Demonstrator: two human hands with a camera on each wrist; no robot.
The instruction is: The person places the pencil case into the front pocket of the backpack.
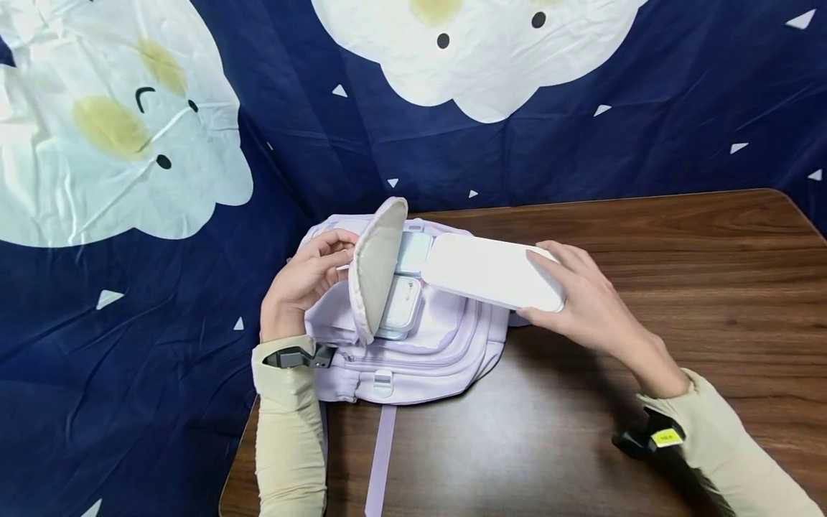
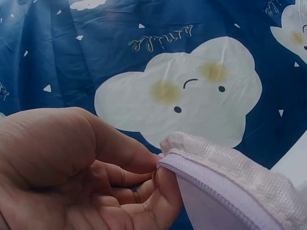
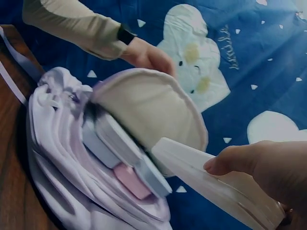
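A lavender backpack (image 1: 439, 377) lies on the table with the flap (image 1: 381, 269) of its pocket raised. My left hand (image 1: 306, 276) pinches the flap's zippered edge (image 2: 216, 191) between thumb and fingers. In my right hand (image 1: 591, 309) is a long white box (image 1: 487, 269) with rounded corners, gripped at its right end. Its far end hangs over the pocket's opening; whether it touches the contents I cannot tell. Inside the pocket sit a pale blue case (image 1: 413, 253), a clear-lidded case (image 1: 402, 305) and a pink item (image 3: 131, 181). The flap hides part of the contents.
The brown wooden table (image 1: 678, 287) extends to the right of the backpack. A lavender strap (image 1: 381, 459) trails toward the near edge. Behind and to the left hangs a navy cloth (image 1: 291, 86) printed with white clouds.
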